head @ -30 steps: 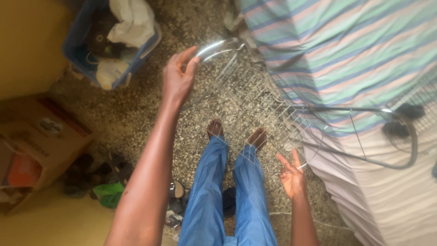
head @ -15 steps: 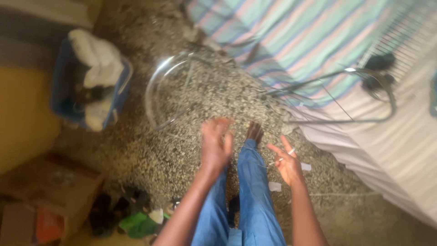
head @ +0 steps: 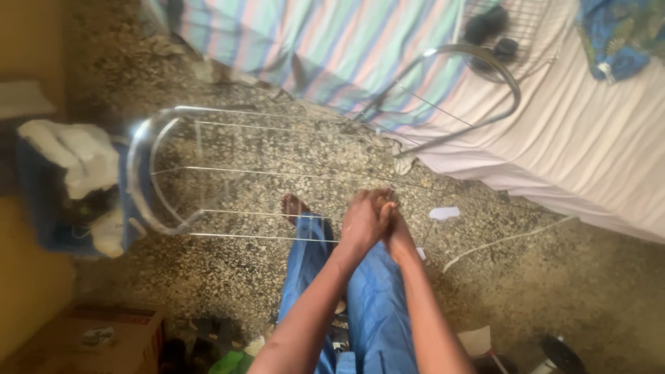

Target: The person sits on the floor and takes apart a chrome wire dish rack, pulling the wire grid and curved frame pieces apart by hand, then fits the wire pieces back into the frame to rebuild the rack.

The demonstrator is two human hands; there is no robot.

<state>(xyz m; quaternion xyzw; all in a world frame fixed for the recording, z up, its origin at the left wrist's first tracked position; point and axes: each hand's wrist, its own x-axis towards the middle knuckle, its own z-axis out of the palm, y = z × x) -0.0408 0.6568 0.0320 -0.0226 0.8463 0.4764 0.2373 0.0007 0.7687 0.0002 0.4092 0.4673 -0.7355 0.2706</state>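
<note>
Your left hand (head: 364, 220) and right hand (head: 396, 232) meet just below the middle of the view, pressed against each other above your blue trouser legs (head: 374, 298). The left hand lies over the right, its fingers curled and closed; most of the right hand's fingers are hidden behind it, so you cannot tell whether they are shut or what they grip. The two hands sit right at the thin straight wires of a round grey wire fan guard (head: 208, 173), and the blur keeps you from telling whether a wire is actually pinched between them.

That guard stretches away from your hands toward 9 and 10 o'clock, its curved metal rim standing over the speckled terrazzo floor (head: 228, 270), with the wires running from the rim back to your hands. A second grey hoop with wire spokes (head: 478, 90) lies at 1 o'clock, leaning on the edge of a bed covered with a striped sheet in pink, blue and green (head: 325, 41) and a pale sheet (head: 589, 152).

At 9 o'clock a blue plastic tub holding white cloths (head: 69, 187) stands just beside the guard's rim. A brown cardboard box (head: 104, 339) sits at 8 o'clock. One bare foot (head: 294, 206) shows at the end of your left trouser leg. A white cord (head: 506, 239) lies on the floor at 3 o'clock.
</note>
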